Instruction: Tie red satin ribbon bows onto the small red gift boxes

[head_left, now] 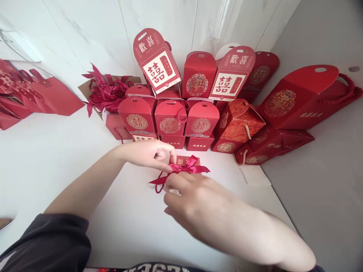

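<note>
A small red gift box [181,160] with pale lettering lies on the white table, mostly covered by my hands. Across it sits a crimson satin ribbon bow [190,165], its tails spread to both sides. My left hand [147,154] comes in from the left, thumb and forefinger closed at the bow's left side. Over the near part of the box is my right hand [188,194], fingers curled and slightly blurred; what they grip is hidden. A dark red cord handle [159,187] loops out on the box's left.
Behind stand several stacked red gift boxes [170,117], with a tall one [300,98] at the right. An open carton [85,90] of ribbon bows [109,90] is at the back left. Red paper bags [61,94] lie far left. Tiled wall [159,15] borders the table.
</note>
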The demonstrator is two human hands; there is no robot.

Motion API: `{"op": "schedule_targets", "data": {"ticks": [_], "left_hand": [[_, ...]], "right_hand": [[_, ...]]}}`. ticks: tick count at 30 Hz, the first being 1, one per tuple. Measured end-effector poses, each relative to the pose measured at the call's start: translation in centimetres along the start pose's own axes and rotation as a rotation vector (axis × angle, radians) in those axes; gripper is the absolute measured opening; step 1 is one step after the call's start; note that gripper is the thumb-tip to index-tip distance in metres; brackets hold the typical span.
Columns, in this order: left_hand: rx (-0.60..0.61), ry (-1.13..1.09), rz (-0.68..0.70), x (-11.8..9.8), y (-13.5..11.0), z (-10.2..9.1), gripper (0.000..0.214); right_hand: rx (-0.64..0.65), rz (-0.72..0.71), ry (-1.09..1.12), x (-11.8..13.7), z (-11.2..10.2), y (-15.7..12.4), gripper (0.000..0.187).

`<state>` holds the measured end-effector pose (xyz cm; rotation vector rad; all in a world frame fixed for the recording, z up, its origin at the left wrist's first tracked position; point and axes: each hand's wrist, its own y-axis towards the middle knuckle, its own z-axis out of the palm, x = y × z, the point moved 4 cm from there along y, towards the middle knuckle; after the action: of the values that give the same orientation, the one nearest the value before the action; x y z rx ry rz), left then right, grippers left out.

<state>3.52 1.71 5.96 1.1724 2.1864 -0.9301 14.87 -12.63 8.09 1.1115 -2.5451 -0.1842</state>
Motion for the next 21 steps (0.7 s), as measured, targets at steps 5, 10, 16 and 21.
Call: {"op": "schedule_targets", "data": {"ticks": [5, 10, 16, 21], "left_hand": [[0.034, -0.056, 0.091, -0.4, 0.0, 0.7, 0.026], [0.004, -0.162, 0.076, -0.5, 0.2, 0.6, 0.039], [0.071, -0.136, -0.093, -0.1, 0.2, 1.1, 0.048], [0.068, -0.027, -0.185, 0.2, 0.6, 1.4, 0.050]], "right_hand": [[-0.018, 0.011, -0.298, 3.0, 5.3, 1.2, 0.025], [-0.007, 0.153, -0.378, 2.2, 8.1, 1.8, 0.030], [0.124, 0.003, -0.185, 1.3, 4.6, 0.8, 0.017], [0.263, 0.045, 0.016, 0.9, -0.5, -1.2, 0.016]]}}
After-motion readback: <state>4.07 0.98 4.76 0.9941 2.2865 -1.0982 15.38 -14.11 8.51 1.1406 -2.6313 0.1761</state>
